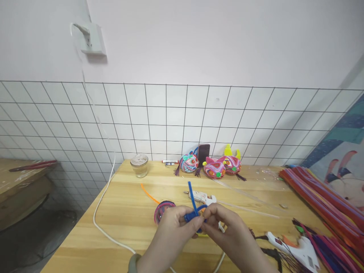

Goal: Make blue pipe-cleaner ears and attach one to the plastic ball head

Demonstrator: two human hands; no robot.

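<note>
Between my two hands is a blue fuzzy pipe cleaner (191,195), with one end sticking up and another part bent into a loop. My left hand (180,223) pinches its thick blue part between thumb and fingers. The fingertips of my right hand (224,223) are closed on the looped side, close to my left thumb. Partly behind my left hand lies a round pink and purple patterned piece (164,209). An orange pipe cleaner (149,194) stretches away from it on the table. Just beyond my hands rests a white glue gun (200,197).
Colourful stuffed fish-like crafts (214,167) sit at the back beside a phone (204,153). A glass jar (139,166) stands back left, near a white cable (98,223). To the right lie another glue gun (298,250) and bundled striped strips (315,201). Clear glue sticks (250,209) cross the table.
</note>
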